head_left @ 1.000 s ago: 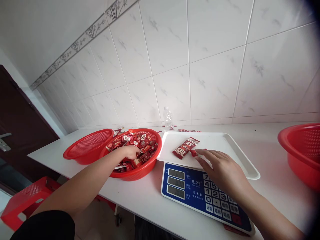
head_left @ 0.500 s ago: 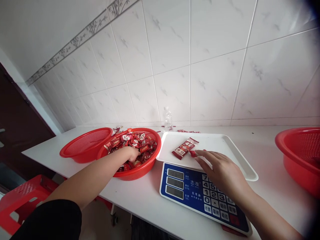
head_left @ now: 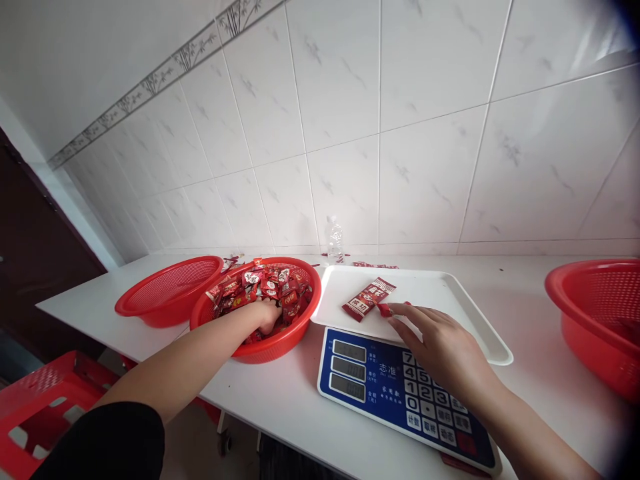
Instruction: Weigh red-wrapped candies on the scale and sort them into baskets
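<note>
one hand point(head_left: 269, 316) among red packets point(head_left: 271, 285)

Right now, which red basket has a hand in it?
The middle basket, heaped with packets: the left hand is in it. The left basket and right basket have none.

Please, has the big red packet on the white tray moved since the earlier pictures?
No. Judged against the white tray, the big red packet lies in the same place, at the same angle.
</note>
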A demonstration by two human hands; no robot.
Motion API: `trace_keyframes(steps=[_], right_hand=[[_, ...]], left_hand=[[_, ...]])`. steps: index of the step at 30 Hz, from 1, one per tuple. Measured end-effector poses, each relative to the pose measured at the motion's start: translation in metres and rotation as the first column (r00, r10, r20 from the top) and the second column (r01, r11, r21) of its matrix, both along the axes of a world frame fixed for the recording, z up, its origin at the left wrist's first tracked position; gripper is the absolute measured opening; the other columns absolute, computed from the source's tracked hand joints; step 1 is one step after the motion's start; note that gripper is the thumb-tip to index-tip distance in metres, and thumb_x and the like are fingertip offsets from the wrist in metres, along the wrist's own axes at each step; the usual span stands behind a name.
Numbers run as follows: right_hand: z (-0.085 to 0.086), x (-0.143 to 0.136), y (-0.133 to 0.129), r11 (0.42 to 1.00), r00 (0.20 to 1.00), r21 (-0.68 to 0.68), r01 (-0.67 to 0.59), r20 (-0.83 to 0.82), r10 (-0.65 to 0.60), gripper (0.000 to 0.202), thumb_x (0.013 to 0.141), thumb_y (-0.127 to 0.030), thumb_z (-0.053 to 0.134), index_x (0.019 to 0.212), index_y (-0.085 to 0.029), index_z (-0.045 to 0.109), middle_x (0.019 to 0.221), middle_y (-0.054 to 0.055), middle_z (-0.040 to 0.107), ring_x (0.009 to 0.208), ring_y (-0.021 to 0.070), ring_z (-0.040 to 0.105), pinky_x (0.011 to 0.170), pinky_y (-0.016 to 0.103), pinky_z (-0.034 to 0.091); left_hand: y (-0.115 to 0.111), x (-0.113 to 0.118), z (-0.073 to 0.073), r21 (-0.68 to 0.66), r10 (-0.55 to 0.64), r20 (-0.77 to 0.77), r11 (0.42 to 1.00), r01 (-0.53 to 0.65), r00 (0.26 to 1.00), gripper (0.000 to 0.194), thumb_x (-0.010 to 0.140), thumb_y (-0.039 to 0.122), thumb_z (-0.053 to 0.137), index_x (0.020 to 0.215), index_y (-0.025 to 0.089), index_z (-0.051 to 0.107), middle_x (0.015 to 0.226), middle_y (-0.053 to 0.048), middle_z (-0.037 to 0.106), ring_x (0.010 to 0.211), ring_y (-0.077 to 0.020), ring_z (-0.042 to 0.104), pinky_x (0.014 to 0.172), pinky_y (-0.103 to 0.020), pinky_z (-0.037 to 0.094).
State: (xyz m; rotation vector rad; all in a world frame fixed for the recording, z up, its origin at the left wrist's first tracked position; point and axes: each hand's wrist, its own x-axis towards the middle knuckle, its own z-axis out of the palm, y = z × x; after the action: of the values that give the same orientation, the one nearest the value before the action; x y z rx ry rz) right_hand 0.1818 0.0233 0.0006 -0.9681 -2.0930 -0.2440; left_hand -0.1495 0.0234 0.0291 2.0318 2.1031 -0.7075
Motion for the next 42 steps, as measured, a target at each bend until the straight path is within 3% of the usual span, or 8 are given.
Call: trace_keyframes(steps=[5,11,16,20,26,34,38,42], right_hand=[[-0.002,0.000,0.001,1.000,1.000,-0.018,0.008,-0.006,-0.008,0.037,0.094,-0.040,0.033,0.099,-0.023,0.065,0.084,0.006,0.072,0.071,0.0219,0.067,0.058,0.032,0.050],[-0.003,0.000,0.002,1.000,1.000,-0.017,0.006,0.001,-0.006,0.039,0.095,-0.042,0.032,0.099,-0.022,0.065,0.082,0.007,0.073,0.072,0.0225,0.067,0.059,0.032,0.051],[-0.001,0.000,0.001,1.000,1.000,-0.005,0.000,-0.007,0.000,0.040,0.095,-0.041,0.030,0.098,-0.021,0.065,0.083,0.007,0.073,0.070,0.0224,0.067,0.057,0.032,0.050],[0.000,0.000,0.000,1.000,1.000,0.007,-0.005,-0.016,0.005,0.041,0.095,-0.040,0.030,0.097,-0.020,0.066,0.084,0.008,0.073,0.069,0.0223,0.067,0.058,0.033,0.051],[0.000,0.000,0.000,1.000,1.000,-0.007,0.005,-0.016,-0.005,0.040,0.094,-0.039,0.032,0.097,-0.022,0.067,0.085,0.007,0.073,0.068,0.0219,0.067,0.057,0.032,0.051],[-0.002,0.000,0.001,1.000,1.000,-0.027,0.000,-0.014,0.000,0.036,0.093,-0.038,0.034,0.098,-0.022,0.066,0.084,0.007,0.073,0.070,0.0225,0.067,0.057,0.032,0.050],[-0.001,0.000,0.000,0.999,1.000,-0.036,-0.004,-0.005,0.003,0.035,0.093,-0.038,0.034,0.098,-0.023,0.065,0.082,0.006,0.073,0.070,0.0223,0.067,0.056,0.031,0.050],[0.000,0.000,0.000,0.999,1.000,-0.045,-0.008,-0.005,0.008,0.035,0.093,-0.038,0.034,0.099,-0.023,0.065,0.083,0.006,0.073,0.071,0.0224,0.067,0.057,0.031,0.050]], left_hand=[[-0.006,0.008,0.008,-0.049,-0.036,-0.105,0.998,0.031,0.994,0.031,0.088,0.030,0.057,0.116,0.017,0.056,0.125,-0.009,0.054,0.109,-0.0239,0.054,0.091,-0.047,0.046],[-0.008,0.009,0.021,-0.033,-0.035,-0.058,0.999,0.033,0.998,0.025,0.089,0.031,0.056,0.109,0.016,0.059,0.109,-0.007,0.061,0.094,-0.0193,0.061,0.081,-0.039,0.051],[-0.006,-0.013,0.042,0.080,-0.014,0.039,0.997,0.010,0.999,0.018,0.087,0.031,0.057,0.092,0.014,0.060,0.087,-0.002,0.062,0.074,-0.0136,0.059,0.067,-0.030,0.050],[-0.009,-0.038,0.059,0.223,0.026,0.124,0.973,-0.053,0.992,0.011,0.076,0.021,0.063,0.074,0.017,0.053,0.065,0.005,0.050,0.057,-0.0114,0.049,0.052,-0.023,0.036],[-0.021,-0.055,0.073,0.253,0.077,0.197,0.959,-0.127,0.977,0.014,0.067,0.027,0.063,0.071,0.020,0.053,0.064,0.004,0.053,0.061,-0.0143,0.051,0.054,-0.022,0.035],[-0.022,-0.038,0.059,0.084,0.100,0.133,0.990,-0.112,0.986,0.041,0.065,0.051,0.063,0.095,0.023,0.065,0.098,-0.007,0.068,0.086,-0.0259,0.061,0.068,-0.028,0.044],[-0.017,-0.019,0.044,0.016,0.073,0.107,0.997,-0.076,0.992,0.041,0.064,0.043,0.065,0.098,0.021,0.065,0.101,-0.009,0.068,0.087,-0.0288,0.063,0.072,-0.033,0.047],[-0.011,-0.002,0.029,-0.018,0.108,0.058,0.994,-0.107,0.992,0.076,0.051,0.034,0.077,0.122,0.018,0.054,0.113,-0.014,0.064,0.097,-0.0338,0.062,0.079,-0.037,0.049]])
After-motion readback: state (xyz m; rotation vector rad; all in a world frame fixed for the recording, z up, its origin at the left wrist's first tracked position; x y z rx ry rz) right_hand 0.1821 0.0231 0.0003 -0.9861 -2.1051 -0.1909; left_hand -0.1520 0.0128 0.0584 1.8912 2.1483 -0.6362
